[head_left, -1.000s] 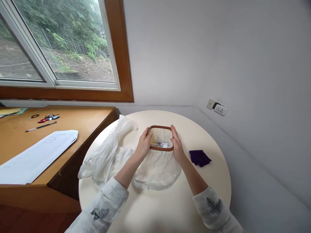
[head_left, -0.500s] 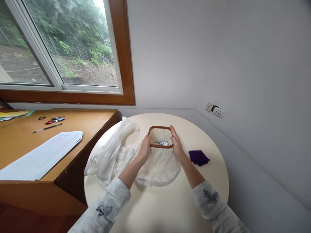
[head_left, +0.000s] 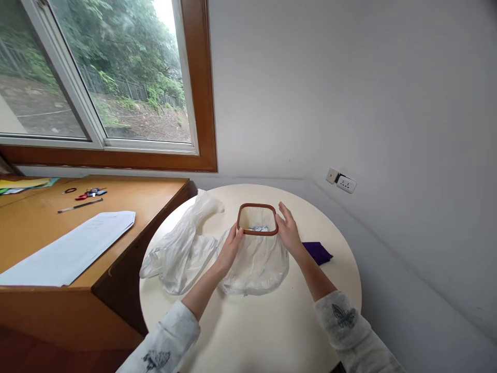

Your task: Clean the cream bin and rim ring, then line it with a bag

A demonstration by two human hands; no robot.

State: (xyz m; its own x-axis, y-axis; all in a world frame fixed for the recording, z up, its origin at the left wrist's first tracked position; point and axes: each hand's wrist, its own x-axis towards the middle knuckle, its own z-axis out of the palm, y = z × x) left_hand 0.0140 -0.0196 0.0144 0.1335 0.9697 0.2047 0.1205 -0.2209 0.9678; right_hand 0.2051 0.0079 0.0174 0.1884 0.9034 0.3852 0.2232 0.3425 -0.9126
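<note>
Two bare hands are standing apart on either side of a brown-rimmed bin [head_left: 258, 233], which is sitting between them. The left hand [head_left: 230, 250] is curling partway, touching the rim's near left corner; whether it is gripping, one cannot tell. The right hand [head_left: 288, 233] is resting wide open at the bin's right side, fingertips pointing clear of the rim. White plastic [head_left: 256, 269] is lining the bin and draping outside it, apparently already in place, with pale scraps [head_left: 259, 229] showing inside. Left of the bin, a loose plastic bag [head_left: 180, 243] is lying untouched; right of it, a purple cloth [head_left: 318, 252] is sharing the round table [head_left: 264, 331]. Well left of the bin, a desk [head_left: 159, 194] is holding white papers [head_left: 77, 248].
</note>
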